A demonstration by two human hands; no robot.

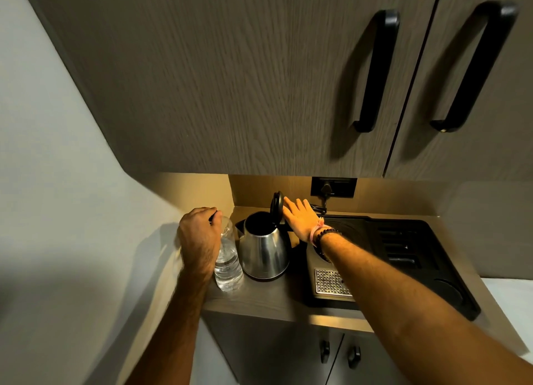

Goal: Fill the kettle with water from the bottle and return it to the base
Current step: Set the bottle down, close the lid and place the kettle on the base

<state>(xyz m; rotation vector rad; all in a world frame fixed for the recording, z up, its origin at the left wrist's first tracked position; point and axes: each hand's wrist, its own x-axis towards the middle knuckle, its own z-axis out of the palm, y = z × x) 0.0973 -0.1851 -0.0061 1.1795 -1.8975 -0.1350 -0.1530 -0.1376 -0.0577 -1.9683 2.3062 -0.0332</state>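
Note:
A steel kettle (264, 255) stands on the wooden counter, its black lid (277, 206) swung up so the dark inside shows. Just left of it stands a clear plastic water bottle (228, 265), partly filled. My left hand (199, 236) is closed over the bottle's top and cap. My right hand (300, 219) is flat with fingers spread, its fingertips at the back of the raised lid. Whether a base lies under the kettle is hidden by its body.
A black tray (427, 258) with a metal drip grille (331, 282) lies right of the kettle, under my right forearm. A wall socket with a plug (331, 187) sits behind. Upper cabinet doors (259, 82) hang low overhead; a wall closes the left side.

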